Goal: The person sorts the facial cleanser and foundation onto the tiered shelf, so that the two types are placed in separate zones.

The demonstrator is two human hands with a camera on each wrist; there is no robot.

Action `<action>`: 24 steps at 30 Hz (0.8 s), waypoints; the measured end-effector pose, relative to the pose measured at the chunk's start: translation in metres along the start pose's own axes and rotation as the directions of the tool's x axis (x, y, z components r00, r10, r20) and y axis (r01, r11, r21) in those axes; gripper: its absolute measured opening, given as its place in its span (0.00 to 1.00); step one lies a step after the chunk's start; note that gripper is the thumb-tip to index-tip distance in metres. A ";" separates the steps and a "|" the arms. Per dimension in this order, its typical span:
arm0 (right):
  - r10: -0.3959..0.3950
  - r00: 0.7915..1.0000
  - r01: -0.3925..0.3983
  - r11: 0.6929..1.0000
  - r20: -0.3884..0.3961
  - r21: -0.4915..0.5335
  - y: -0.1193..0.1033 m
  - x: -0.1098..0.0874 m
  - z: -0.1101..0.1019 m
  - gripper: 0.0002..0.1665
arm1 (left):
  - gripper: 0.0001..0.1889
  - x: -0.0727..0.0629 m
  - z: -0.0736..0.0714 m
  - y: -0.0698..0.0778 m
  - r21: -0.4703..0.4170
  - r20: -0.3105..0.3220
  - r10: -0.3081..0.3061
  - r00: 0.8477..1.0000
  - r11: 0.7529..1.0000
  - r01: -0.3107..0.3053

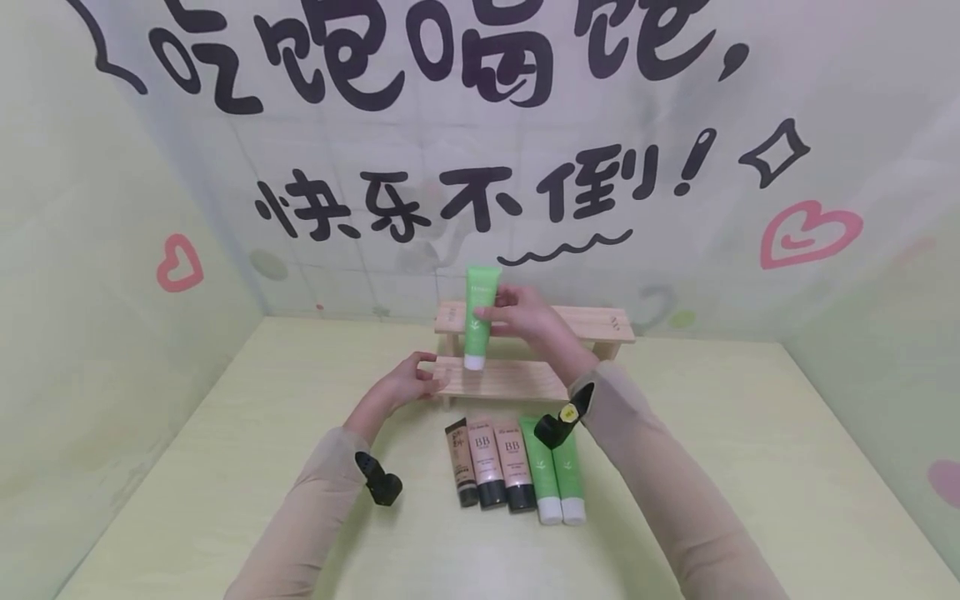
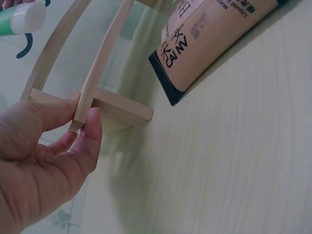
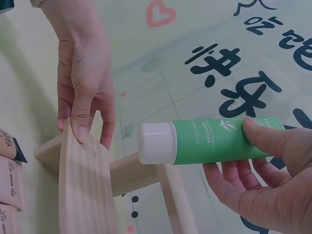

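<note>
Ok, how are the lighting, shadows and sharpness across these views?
Head view: bright, fairly even light, but smallest print on the pink tubes is too soft to read; left wrist view: dimmer, soft shadow on the table near the wooden stand; right wrist view: also dim, held green tube fairly crisp.

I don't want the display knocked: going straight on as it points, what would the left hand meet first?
The lower wooden board, most likely at once: the left hand is pinching its left end. What it would meet beyond that is hard to judge, as depth is unclear.
</note>
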State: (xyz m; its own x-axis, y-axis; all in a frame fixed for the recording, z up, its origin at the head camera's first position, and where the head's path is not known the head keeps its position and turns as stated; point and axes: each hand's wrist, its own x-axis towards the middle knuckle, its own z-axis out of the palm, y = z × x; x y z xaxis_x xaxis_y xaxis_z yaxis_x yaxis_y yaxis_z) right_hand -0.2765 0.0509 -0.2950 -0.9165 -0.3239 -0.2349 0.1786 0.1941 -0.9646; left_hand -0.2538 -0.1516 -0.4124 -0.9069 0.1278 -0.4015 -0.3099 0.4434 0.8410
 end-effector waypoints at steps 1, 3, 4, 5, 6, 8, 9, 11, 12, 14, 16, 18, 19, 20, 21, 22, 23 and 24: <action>-0.005 1.000 0.005 1.000 -0.004 0.005 -0.001 0.001 0.000 0.30 | 0.33 0.000 0.000 0.000 0.000 -0.001 0.000 1.000 1.000 0.000; -0.016 1.000 0.016 1.000 -0.009 0.014 -0.003 0.002 0.000 0.30 | 0.33 0.001 0.000 -0.001 0.002 -0.005 -0.002 1.000 1.000 0.002; -0.019 1.000 0.019 1.000 -0.013 0.013 -0.004 0.003 -0.001 0.30 | 0.33 0.002 0.000 -0.001 0.007 -0.007 -0.003 1.000 1.000 0.003; -0.025 1.000 0.025 0.999 -0.014 0.021 -0.004 0.004 -0.001 0.30 | 0.33 0.002 0.000 -0.002 0.010 -0.008 -0.002 1.000 1.000 0.002; -0.029 0.999 0.029 0.999 -0.015 0.026 -0.005 0.004 -0.001 0.30 | 0.33 0.002 0.000 -0.002 0.012 -0.010 -0.001 1.000 1.000 0.001; -0.034 0.999 0.035 0.999 -0.017 0.034 -0.007 0.005 -0.001 0.31 | 0.32 0.002 0.000 -0.002 0.016 -0.011 0.002 1.000 1.000 -0.002; -0.039 0.999 0.039 0.999 -0.021 0.036 -0.008 0.006 -0.001 0.31 | 0.32 0.002 0.001 -0.002 0.017 -0.012 0.003 1.000 1.000 -0.003; -0.044 0.998 0.045 0.998 -0.033 0.033 -0.009 0.007 -0.002 0.31 | 0.32 0.001 0.000 -0.002 0.017 -0.013 0.008 1.000 1.000 -0.007; -0.046 0.998 0.047 0.998 -0.037 0.029 -0.010 0.008 -0.002 0.31 | 0.32 0.001 0.000 -0.002 0.017 -0.014 0.009 1.000 1.000 -0.009; -0.048 0.998 0.049 0.999 -0.047 0.021 -0.012 0.009 -0.003 0.31 | 0.32 0.000 0.000 -0.002 0.017 -0.014 0.013 1.000 1.000 -0.013; -0.050 0.997 0.052 0.998 -0.058 0.019 -0.014 0.011 -0.003 0.31 | 0.32 -0.001 0.000 -0.002 0.015 -0.016 0.016 1.000 1.000 -0.016; -0.058 0.996 0.059 0.998 -0.065 0.015 -0.015 0.012 -0.003 0.31 | 0.32 -0.001 0.000 -0.001 0.010 -0.017 0.016 1.000 1.000 -0.016; -0.063 0.995 0.064 0.998 -0.071 0.015 -0.015 0.013 -0.003 0.31 | 0.32 -0.001 0.001 -0.001 0.006 -0.017 0.016 1.000 1.000 -0.016; -0.068 0.995 0.070 0.997 -0.078 0.017 -0.016 0.014 -0.003 0.30 | 0.32 -0.001 0.001 -0.001 0.002 -0.017 0.015 1.000 1.000 -0.015; -0.074 0.994 0.075 0.997 -0.084 0.015 -0.016 0.015 -0.003 0.30 | 0.32 -0.001 0.001 -0.001 0.000 -0.018 0.015 1.000 1.000 -0.015; -0.079 0.993 0.080 0.997 -0.090 0.011 -0.016 0.016 -0.003 0.30 | 0.32 -0.001 0.001 -0.001 -0.003 -0.019 0.015 1.000 1.000 -0.015; -0.083 0.992 0.084 0.996 -0.095 0.007 -0.016 0.016 -0.003 0.29 | 0.32 -0.001 0.001 -0.001 -0.001 -0.019 0.016 1.000 1.000 -0.016; -0.086 0.992 0.087 0.996 -0.098 0.005 -0.017 0.017 -0.002 0.29 | 0.32 -0.001 0.001 -0.001 -0.002 -0.019 0.020 1.000 1.000 -0.020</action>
State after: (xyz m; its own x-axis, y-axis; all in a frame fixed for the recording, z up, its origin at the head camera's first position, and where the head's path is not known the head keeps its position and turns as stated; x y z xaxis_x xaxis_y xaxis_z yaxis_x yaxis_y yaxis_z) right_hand -0.2961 0.0443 -0.2827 -0.9590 -0.2473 -0.1384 0.1002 0.1609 -0.9819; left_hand -0.2517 -0.1512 -0.4136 -0.9180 0.1198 -0.3780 -0.2925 0.4388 0.8496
